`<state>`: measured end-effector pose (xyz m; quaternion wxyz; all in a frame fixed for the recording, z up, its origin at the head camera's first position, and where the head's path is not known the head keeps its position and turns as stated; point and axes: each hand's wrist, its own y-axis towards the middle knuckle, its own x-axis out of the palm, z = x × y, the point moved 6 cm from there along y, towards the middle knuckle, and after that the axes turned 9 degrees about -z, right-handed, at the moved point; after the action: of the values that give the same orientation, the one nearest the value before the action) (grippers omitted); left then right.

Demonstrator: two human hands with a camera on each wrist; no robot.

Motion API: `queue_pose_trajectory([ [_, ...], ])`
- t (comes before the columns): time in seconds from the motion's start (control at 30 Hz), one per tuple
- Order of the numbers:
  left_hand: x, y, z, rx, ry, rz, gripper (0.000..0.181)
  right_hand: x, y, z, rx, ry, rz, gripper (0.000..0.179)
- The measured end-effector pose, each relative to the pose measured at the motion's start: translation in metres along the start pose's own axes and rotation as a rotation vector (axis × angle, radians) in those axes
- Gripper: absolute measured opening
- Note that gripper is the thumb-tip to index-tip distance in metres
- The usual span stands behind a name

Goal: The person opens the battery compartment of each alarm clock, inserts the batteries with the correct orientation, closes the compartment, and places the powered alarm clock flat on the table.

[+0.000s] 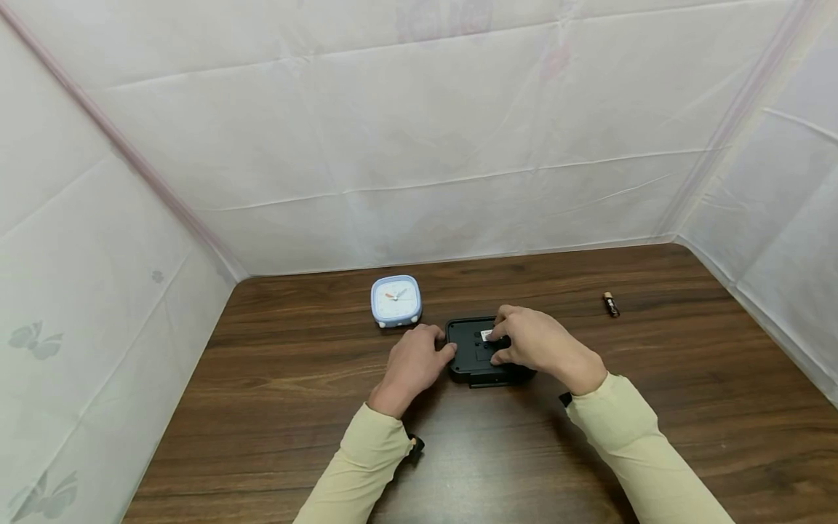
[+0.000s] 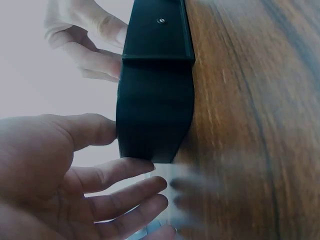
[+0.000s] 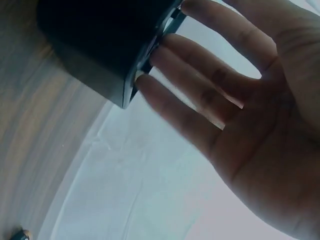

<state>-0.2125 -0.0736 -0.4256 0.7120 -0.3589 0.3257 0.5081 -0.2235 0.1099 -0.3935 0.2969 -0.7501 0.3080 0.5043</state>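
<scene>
In the head view, a black box [image 1: 468, 362] lies on the brown worktop [image 1: 294, 378], its upper face showing a small white label [image 1: 485, 335]. The left hand [image 1: 411, 362] is at its left edge; the right hand [image 1: 543, 346] reaches over its right part, thumb and forefinger apart at the upper face. A blue-rimmed clock [image 1: 396, 300] stands just beyond the left hand. A battery [image 1: 612, 304] lies well to the right of the box. Pale sheets [image 1: 419, 131] wall in the worktop, and both arms wear light yellow sleeves [image 1: 369, 445].

In the left wrist view, the left grip pinches the box's end, thumb on the upper face's edge and forefinger against the side; its other fingers spread free. The right thumb and a finger meet the upper face, and a screw [image 2: 161, 20] shows on the box's side.

In the right wrist view, the right fingertips touch the box's upper face along its edge; whether this grip clamps anything, I cannot tell. The battery shows at the lower left, partly cut off.
</scene>
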Motion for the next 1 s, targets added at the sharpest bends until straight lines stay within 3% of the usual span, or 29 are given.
queue_pose_trajectory([
  [0.5,0.001,-0.004,0.006,0.045,-0.004,-0.020,0.032,0.010,-0.014,0.006,-0.135,0.005,0.067,0.025],
  [0.73,0.000,-0.005,0.005,0.045,-0.015,-0.019,0.030,0.012,-0.013,0.002,-0.201,-0.084,0.117,0.023],
  [1.0,0.000,-0.003,0.003,0.040,-0.014,-0.027,0.031,0.011,-0.011,0.000,-0.208,-0.150,0.116,0.022],
])
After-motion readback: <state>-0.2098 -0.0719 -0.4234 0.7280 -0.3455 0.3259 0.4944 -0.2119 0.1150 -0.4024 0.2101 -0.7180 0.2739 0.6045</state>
